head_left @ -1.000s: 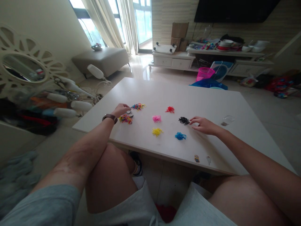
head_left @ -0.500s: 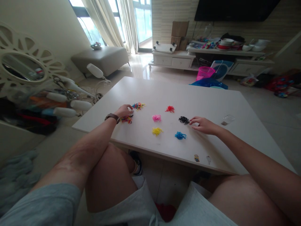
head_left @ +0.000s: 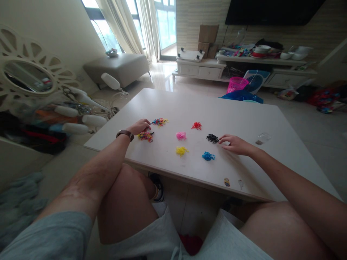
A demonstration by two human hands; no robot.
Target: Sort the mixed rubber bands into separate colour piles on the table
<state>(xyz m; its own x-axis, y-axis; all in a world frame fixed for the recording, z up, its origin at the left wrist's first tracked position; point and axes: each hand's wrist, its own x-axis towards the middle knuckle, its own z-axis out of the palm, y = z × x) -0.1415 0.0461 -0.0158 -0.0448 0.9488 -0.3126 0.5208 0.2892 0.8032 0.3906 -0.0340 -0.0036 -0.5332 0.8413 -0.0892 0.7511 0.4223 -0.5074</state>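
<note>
Right hand, fingers parted and apparently gripping nothing, rests inward from the counter's near edge, just beside the black bands. The step seems to be picking from piles; next move calls for precise pinch. Farther, toward the left edge, left hand bends downward between two mixed piles; whether it pinches something, I cannot tell.

A red pile, a pink pile, a yellow pile, a blue pile and a black pile show against the white tabletop. At left, the far pile and near pile mix several colours, red and yellow among them. The watch strap is brown, the sleeve grey, the basket bright pink, the wall beige with horizontal stripes.
</note>
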